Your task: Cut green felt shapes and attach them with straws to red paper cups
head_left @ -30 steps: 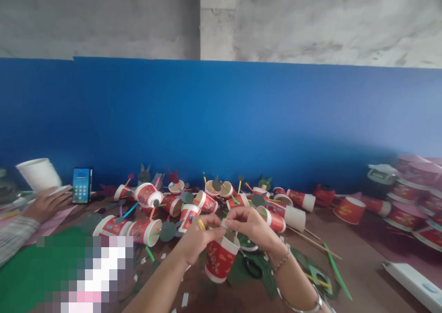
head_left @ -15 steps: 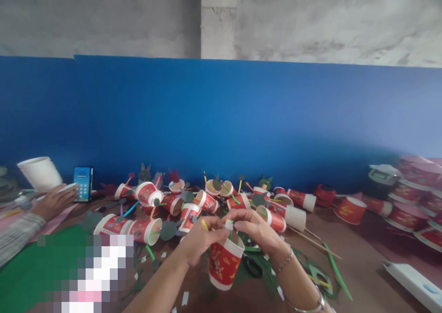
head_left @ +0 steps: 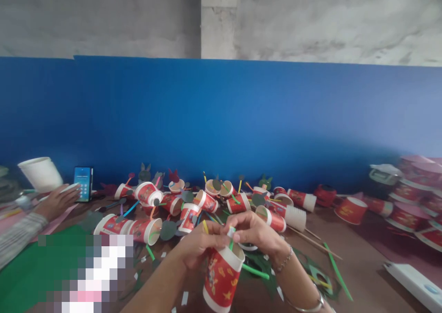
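A red paper cup (head_left: pixel 223 278) with a white rim and yellow printed figures hangs tilted below my hands. My left hand (head_left: pixel 202 241) is closed at the cup's rim, its fingertips on the near left edge. Above the opening, my right hand (head_left: pixel 257 231) pinches a green strip (head_left: pixel 231 244) with a small white piece at its top. The strip's lower end goes down at the rim; the inside of the cup is mostly hidden. Something yellow (head_left: pixel 206 226) shows at my left fingers; whether it is held, I cannot tell.
Behind lie several decorated red cups (head_left: pixel 189 216). Dark scissors (head_left: pixel 253 263), green scraps and wooden sticks (head_left: pixel 314 241) are on the right, a white box (head_left: pixel 414 281) farther out. A co-worker's hand (head_left: pixel 57 202) is by a phone (head_left: pixel 83 184); green paper (head_left: pixel 51 257) lies at left.
The cup has dropped slightly and tilted more. My right hand has moved a little down and left, its fingers now closer around the green strip. The white piece has turned.
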`<state>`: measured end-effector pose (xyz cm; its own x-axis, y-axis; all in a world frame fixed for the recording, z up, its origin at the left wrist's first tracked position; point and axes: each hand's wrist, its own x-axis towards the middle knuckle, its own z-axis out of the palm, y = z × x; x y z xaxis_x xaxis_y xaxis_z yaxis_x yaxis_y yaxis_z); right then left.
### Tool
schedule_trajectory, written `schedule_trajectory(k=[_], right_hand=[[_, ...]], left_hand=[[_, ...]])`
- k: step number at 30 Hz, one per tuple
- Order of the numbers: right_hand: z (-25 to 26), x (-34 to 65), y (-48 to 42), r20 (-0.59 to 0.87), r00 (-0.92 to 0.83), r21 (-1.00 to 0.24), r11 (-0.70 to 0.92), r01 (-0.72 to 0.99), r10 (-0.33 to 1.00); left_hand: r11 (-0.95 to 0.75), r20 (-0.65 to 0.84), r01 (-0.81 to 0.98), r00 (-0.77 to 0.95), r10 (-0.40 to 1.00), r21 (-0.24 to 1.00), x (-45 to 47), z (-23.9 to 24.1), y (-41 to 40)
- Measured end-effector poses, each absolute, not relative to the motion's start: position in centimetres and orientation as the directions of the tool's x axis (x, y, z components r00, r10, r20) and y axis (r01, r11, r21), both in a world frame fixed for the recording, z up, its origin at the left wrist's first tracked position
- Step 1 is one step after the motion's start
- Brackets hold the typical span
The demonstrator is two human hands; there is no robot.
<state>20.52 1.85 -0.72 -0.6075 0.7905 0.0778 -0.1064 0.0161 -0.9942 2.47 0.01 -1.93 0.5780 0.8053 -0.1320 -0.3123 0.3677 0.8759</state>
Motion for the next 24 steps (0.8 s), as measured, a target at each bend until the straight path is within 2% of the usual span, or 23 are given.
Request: schedule_trajectory(k=[3,5,7,9,12,15,20,24], right_hand=[[-0.8,20.5,2.0,0.085,-0.560,-0.996,0.051,-0.076,0.824],[-0.8,20.3,2.2,0.088,-0.486,-0.996,0.087,-0.024,0.870],[-0.9,19.8,2.4,0.121,-0.356,-0.985,0.155,0.070,0.927],[-0.7,19.2,2.4,0.210,-0.202,-0.949,0.249,0.193,0.957],[-0.2,18.2,1.9,0.325,-0.102,-0.866,0.339,0.367,0.940],[0.1,17.2,0.9,0.355,-0.113,-0.813,0.366,0.452,0.928],[-0.2,16.1,0.1,0.411,-0.080,-0.741,0.384,0.550,0.908],[-0.4,15.7,0.0,0.409,-0.060,-0.715,0.361,0.599,0.911]], left_hand=[[0.307,-0.125,-0.278,0.523,0.843,0.910,2.5,-1.9,0.2],[0.200,-0.091,-0.219,0.424,0.901,0.955,2.5,-1.8,0.3],[0.025,0.002,-0.095,0.269,0.963,0.995,2.5,-1.6,0.5],[-0.171,0.161,0.081,0.117,0.980,0.982,2.6,-1.6,0.7],[-0.395,0.420,0.331,-0.005,0.908,0.857,2.7,-1.7,0.6],[-0.487,0.595,0.545,-0.026,0.803,0.682,2.7,-1.9,0.2],[-0.506,0.731,0.753,0.049,0.680,0.421,2.9,-2.0,-0.5],[-0.474,0.797,0.837,0.078,0.599,0.275,3.1,-1.9,-0.9]])
